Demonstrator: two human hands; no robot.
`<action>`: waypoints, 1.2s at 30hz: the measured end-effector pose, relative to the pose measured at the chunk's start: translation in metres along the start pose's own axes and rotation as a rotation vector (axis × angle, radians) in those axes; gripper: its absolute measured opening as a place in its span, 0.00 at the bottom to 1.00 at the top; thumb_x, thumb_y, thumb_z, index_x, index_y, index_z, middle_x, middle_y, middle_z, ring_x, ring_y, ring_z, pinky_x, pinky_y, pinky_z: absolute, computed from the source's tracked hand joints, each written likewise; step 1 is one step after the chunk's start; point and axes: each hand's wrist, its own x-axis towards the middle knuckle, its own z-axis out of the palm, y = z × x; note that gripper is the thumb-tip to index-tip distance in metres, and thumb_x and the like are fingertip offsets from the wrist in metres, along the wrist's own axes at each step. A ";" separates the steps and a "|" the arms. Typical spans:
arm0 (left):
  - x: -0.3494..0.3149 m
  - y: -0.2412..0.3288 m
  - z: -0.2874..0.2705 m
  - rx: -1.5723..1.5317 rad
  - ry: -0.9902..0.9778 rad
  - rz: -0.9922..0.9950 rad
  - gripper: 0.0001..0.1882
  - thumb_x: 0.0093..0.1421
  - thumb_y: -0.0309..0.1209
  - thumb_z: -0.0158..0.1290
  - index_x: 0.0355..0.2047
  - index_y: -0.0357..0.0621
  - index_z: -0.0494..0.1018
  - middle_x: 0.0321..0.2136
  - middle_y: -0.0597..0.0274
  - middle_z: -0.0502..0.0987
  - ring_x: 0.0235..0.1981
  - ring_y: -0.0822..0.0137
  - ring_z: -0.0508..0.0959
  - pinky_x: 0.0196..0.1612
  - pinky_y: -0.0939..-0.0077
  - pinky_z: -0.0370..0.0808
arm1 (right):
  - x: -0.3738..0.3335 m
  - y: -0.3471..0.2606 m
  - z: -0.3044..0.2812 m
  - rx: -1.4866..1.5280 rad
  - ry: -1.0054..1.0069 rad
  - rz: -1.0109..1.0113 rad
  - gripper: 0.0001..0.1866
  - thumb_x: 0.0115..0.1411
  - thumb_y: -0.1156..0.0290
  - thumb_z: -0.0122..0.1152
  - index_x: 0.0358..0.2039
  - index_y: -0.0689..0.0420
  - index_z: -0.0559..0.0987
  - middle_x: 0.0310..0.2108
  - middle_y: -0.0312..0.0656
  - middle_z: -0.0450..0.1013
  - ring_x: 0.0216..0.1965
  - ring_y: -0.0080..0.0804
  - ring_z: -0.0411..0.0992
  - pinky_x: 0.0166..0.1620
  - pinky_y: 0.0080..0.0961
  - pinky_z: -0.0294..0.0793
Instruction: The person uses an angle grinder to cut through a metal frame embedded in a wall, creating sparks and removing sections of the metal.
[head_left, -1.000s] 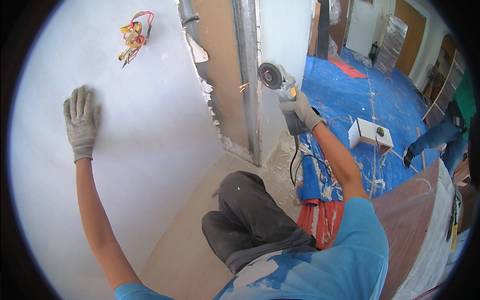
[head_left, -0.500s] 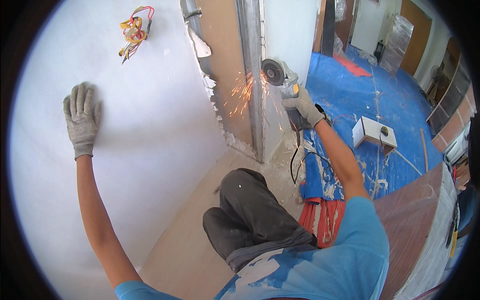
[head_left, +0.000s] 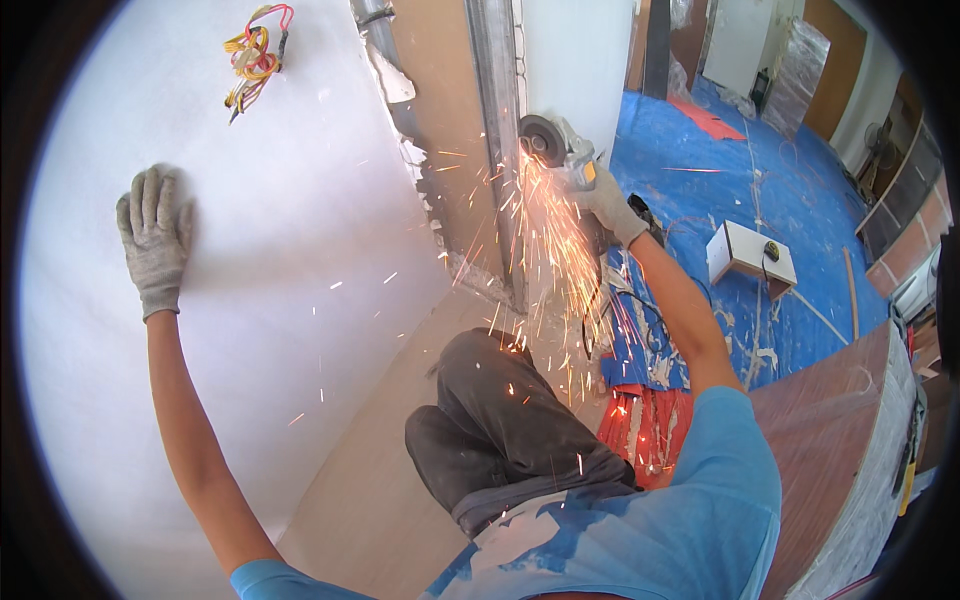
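Note:
Wrapped around the body of an angle grinder (head_left: 578,165), my gloved right hand (head_left: 602,208) holds it beside a wall opening. The grinder's dark disc (head_left: 542,140) is at the edge of a grey metal stud (head_left: 497,120). A thick spray of orange sparks (head_left: 560,250) pours down from the disc toward my knees and hides part of the grinder's lower body. My left hand (head_left: 155,235), also gloved, rests flat on the white wall panel (head_left: 290,210) with its fingers stretched upward. Broken plasterboard edges (head_left: 412,160) line the opening.
Yellow and red wires (head_left: 255,65) stick out of the wall. Blue sheeting (head_left: 680,190) covers the floor at right, bearing a white box-like piece (head_left: 748,255) with a tape measure (head_left: 771,251). A wrapped brown board (head_left: 820,420) leans at lower right. A black cord (head_left: 587,335) hangs near the grinder.
The sparks have grown much denser and now stream downward instead of to the left. The grinder has shifted only slightly. My left hand stays on the wall.

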 end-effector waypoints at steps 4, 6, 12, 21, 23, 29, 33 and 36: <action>-0.001 0.000 0.000 -0.003 0.032 -0.007 0.30 0.73 0.48 0.51 0.72 0.58 0.64 0.74 0.68 0.61 0.76 0.65 0.57 0.78 0.58 0.51 | -0.005 -0.001 0.003 -0.009 0.018 -0.011 0.40 0.49 0.74 0.76 0.62 0.67 0.71 0.40 0.38 0.79 0.36 0.25 0.76 0.42 0.25 0.79; -0.002 -0.001 0.001 -0.007 0.009 0.005 0.30 0.73 0.48 0.51 0.72 0.58 0.63 0.74 0.68 0.61 0.76 0.66 0.57 0.79 0.58 0.51 | -0.007 0.000 0.004 0.015 0.018 -0.009 0.40 0.49 0.74 0.76 0.62 0.67 0.70 0.40 0.39 0.79 0.36 0.25 0.76 0.42 0.25 0.79; -0.002 -0.003 0.007 -0.029 0.063 0.020 0.31 0.73 0.50 0.50 0.73 0.60 0.62 0.75 0.69 0.59 0.76 0.66 0.55 0.79 0.58 0.50 | -0.006 0.009 0.005 0.015 0.004 -0.063 0.35 0.49 0.74 0.75 0.58 0.64 0.73 0.44 0.37 0.77 0.40 0.24 0.75 0.43 0.25 0.78; -0.001 -0.002 0.010 -0.136 0.204 0.070 0.31 0.74 0.48 0.49 0.73 0.57 0.61 0.75 0.67 0.59 0.77 0.65 0.54 0.79 0.58 0.48 | -0.006 0.026 0.004 0.148 -0.108 -0.030 0.33 0.52 0.74 0.71 0.59 0.60 0.73 0.43 0.34 0.75 0.38 0.22 0.73 0.41 0.25 0.78; -0.001 -0.003 0.011 -0.134 0.200 0.069 0.31 0.74 0.48 0.49 0.73 0.57 0.61 0.75 0.67 0.59 0.77 0.65 0.54 0.79 0.58 0.48 | -0.004 0.028 0.004 0.111 -0.091 -0.107 0.34 0.51 0.72 0.73 0.59 0.60 0.73 0.42 0.33 0.75 0.37 0.22 0.73 0.40 0.24 0.78; -0.002 -0.005 0.014 -0.127 0.187 0.062 0.31 0.74 0.48 0.49 0.74 0.59 0.60 0.75 0.67 0.59 0.77 0.66 0.54 0.79 0.59 0.48 | -0.006 0.024 0.001 0.221 -0.100 -0.054 0.31 0.48 0.67 0.78 0.52 0.61 0.78 0.44 0.38 0.79 0.42 0.30 0.76 0.49 0.31 0.78; -0.002 -0.004 0.015 -0.136 0.200 0.061 0.31 0.74 0.48 0.49 0.74 0.58 0.59 0.75 0.67 0.58 0.77 0.66 0.54 0.79 0.59 0.47 | -0.010 0.017 0.000 -0.006 -0.061 0.002 0.38 0.46 0.63 0.80 0.56 0.62 0.76 0.45 0.40 0.79 0.44 0.31 0.77 0.50 0.31 0.78; -0.003 -0.003 0.013 -0.131 0.192 0.056 0.31 0.74 0.48 0.50 0.74 0.58 0.60 0.75 0.67 0.59 0.77 0.66 0.54 0.79 0.59 0.48 | -0.007 0.017 0.001 -0.068 0.005 -0.047 0.37 0.46 0.65 0.80 0.56 0.62 0.76 0.45 0.39 0.79 0.42 0.30 0.77 0.48 0.31 0.78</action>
